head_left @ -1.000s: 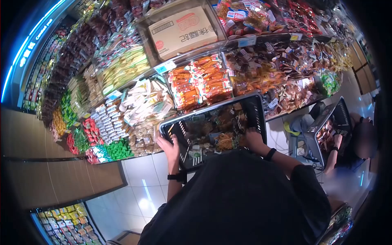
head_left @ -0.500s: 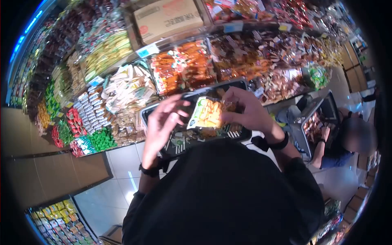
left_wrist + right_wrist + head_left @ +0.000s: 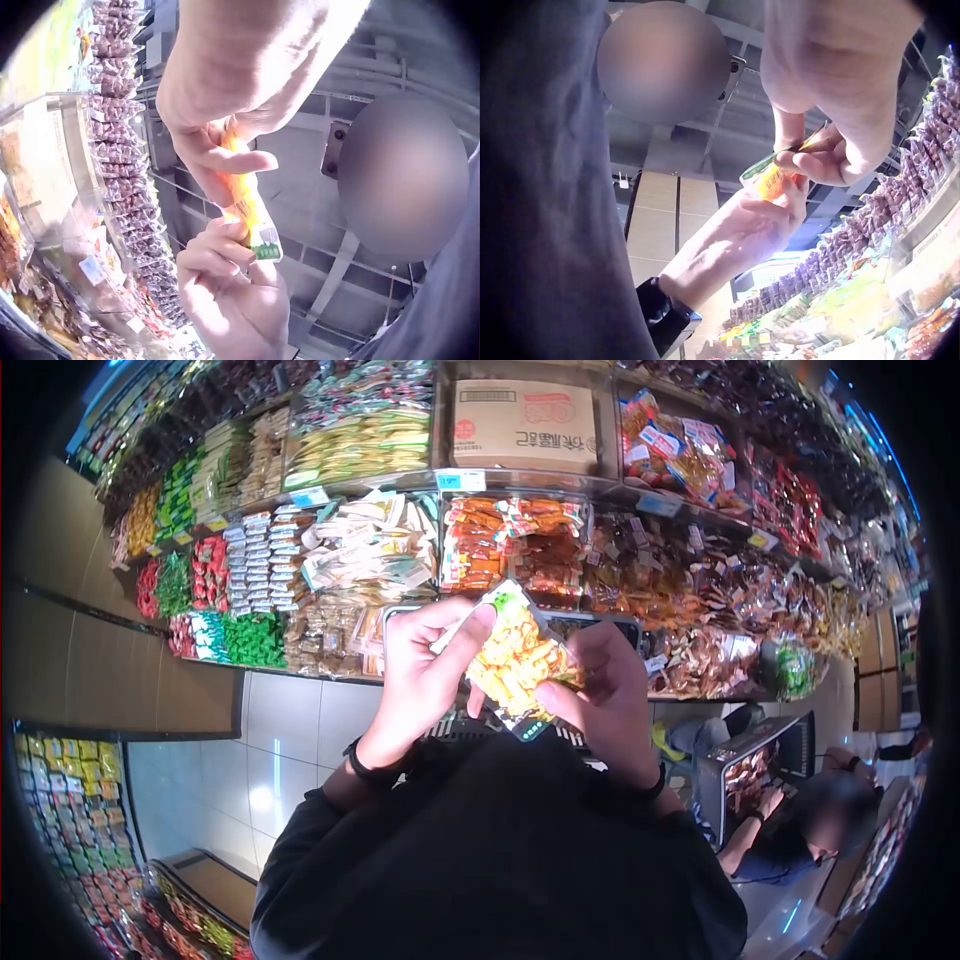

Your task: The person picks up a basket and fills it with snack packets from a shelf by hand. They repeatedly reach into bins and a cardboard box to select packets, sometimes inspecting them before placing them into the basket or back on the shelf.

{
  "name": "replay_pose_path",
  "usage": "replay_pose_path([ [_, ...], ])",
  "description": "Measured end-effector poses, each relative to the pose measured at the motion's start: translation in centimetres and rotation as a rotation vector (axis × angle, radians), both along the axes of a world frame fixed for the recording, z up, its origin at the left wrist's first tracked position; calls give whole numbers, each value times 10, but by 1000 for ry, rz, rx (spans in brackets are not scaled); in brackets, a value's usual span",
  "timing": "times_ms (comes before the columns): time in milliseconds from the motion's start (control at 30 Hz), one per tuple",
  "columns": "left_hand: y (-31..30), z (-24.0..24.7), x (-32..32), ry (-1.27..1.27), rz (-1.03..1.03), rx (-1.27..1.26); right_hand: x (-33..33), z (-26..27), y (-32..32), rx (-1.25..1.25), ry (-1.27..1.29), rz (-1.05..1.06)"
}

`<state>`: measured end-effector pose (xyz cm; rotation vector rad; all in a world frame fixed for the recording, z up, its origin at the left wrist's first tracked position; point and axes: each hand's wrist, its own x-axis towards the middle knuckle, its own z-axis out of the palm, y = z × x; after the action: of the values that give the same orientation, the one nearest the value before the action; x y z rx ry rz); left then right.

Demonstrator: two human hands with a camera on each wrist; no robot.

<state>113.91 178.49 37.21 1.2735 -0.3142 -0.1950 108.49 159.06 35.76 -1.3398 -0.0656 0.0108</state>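
A clear snack packet (image 3: 513,660) with orange-yellow pieces and green printed ends is held between both hands, over a dark plastic basket (image 3: 625,628). My left hand (image 3: 425,665) pinches its upper left part, thumb on the front. On the right side, my right hand (image 3: 612,695) grips the packet's edge with thumb and curled fingers. In the left wrist view the packet (image 3: 251,206) appears nearly edge-on, one green end (image 3: 266,250) sticking out past the fingers. Hands, packet and body hide most of the basket.
Sloping bins of wrapped snacks run across the front, with orange-red packets (image 3: 513,545) and white packets (image 3: 375,540) nearest. A cardboard box (image 3: 525,425) sits in an upper bin. At right, another person (image 3: 800,825) reaches into a second basket (image 3: 765,755).
My hands left the basket; the right one lifted the packet out, and the left one then took hold of it too. The head view has turned, shifting the bins.
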Motion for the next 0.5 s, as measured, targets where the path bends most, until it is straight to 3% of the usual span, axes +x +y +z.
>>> replay_pose_path([
  [100,5,-2,7,25,-28,-31,-4,-8,4,-11,-54,11],
  [167,-1,-4,9,72,-26,-103,-10,-7,12,-291,-367,-168],
  [200,-1,-4,11,118,-26,-164,-9,8,5,-584,-651,-93],
  [233,5,-13,17,159,-183,-320,-1,16,4,-504,-773,79],
  [300,-14,-22,22,99,-389,-972,0,25,15,-544,-905,207],
  [367,-8,-25,31,196,-569,-1184,-1,16,28,-527,-985,148],
  [500,-7,-18,27,107,-535,-1282,0,13,30,-538,-930,94],
])
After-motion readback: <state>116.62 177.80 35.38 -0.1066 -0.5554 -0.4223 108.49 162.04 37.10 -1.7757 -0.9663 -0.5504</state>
